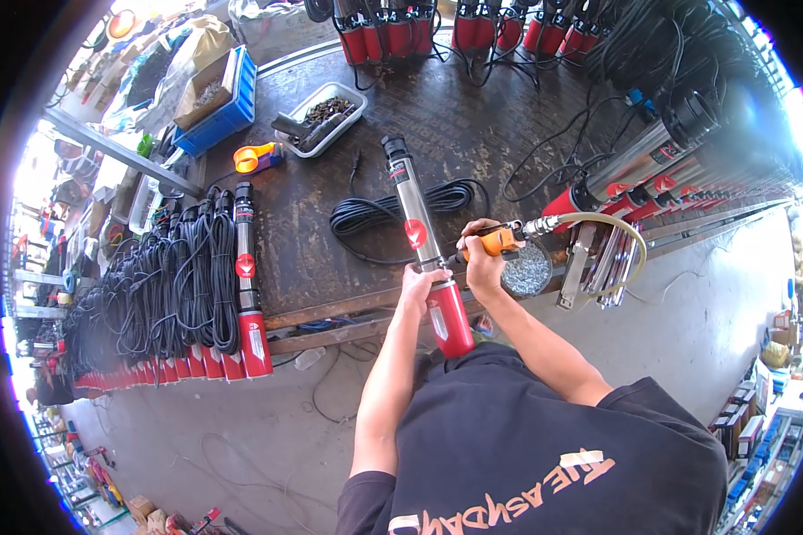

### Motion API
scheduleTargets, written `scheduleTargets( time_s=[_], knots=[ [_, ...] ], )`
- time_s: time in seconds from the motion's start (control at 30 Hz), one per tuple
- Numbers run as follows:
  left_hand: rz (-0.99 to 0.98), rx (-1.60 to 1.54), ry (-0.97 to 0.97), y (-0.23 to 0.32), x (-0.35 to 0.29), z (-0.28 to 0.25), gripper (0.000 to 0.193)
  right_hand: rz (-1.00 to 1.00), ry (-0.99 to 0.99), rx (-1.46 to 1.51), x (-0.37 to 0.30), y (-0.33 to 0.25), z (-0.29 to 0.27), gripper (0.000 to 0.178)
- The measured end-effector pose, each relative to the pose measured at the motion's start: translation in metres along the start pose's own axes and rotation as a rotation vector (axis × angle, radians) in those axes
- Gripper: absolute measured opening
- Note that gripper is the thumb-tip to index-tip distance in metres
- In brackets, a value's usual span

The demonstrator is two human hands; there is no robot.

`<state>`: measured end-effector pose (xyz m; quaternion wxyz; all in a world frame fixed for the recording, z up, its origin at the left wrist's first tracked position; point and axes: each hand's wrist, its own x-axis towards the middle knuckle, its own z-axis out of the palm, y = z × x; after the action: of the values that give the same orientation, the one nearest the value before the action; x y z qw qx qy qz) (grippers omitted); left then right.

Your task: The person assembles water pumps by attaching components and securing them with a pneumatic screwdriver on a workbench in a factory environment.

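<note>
A long submersible pump (pixel 411 198), with a silver tube, a black top and a red lower end, slants over the table's near edge, its red end close to my body. My left hand (pixel 419 285) is closed round the pump where the silver tube meets the red part. In my right hand (pixel 482 260) is an orange air screwdriver (pixel 498 242), its tip turned left against or close to that joint; exact contact is hidden. A pale air hose (pixel 629 234) curves off the tool's fitting. Behind the pump lies a coiled black cable (pixel 366 214).
A round bowl of small metal parts (pixel 528 271) sits right of the tool. Finished-looking pumps with cables stand in a row (pixel 210 285) at left, others (pixel 384 36) at the back and right. A white tray of screws (pixel 330 111), an orange tape dispenser (pixel 257 159) and a blue bin (pixel 219 107) lie far left.
</note>
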<state>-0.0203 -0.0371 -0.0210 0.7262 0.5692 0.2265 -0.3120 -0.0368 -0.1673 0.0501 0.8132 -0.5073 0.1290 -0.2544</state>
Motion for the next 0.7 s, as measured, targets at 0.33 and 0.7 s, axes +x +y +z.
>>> scheduleTargets(
  time_s=[0.33, 0.7],
  knots=[
    [0.021, -0.012, 0.0, -0.008, 0.01, -0.003, 0.062, -0.028, 0.058, 0.07, 0.003, 0.005, 0.005, 0.026],
    [0.032, 0.003, 0.011, -0.008, 0.009, -0.003, 0.066, 0.017, 0.042, 0.037, 0.002, 0.008, 0.004, 0.025]
  ],
)
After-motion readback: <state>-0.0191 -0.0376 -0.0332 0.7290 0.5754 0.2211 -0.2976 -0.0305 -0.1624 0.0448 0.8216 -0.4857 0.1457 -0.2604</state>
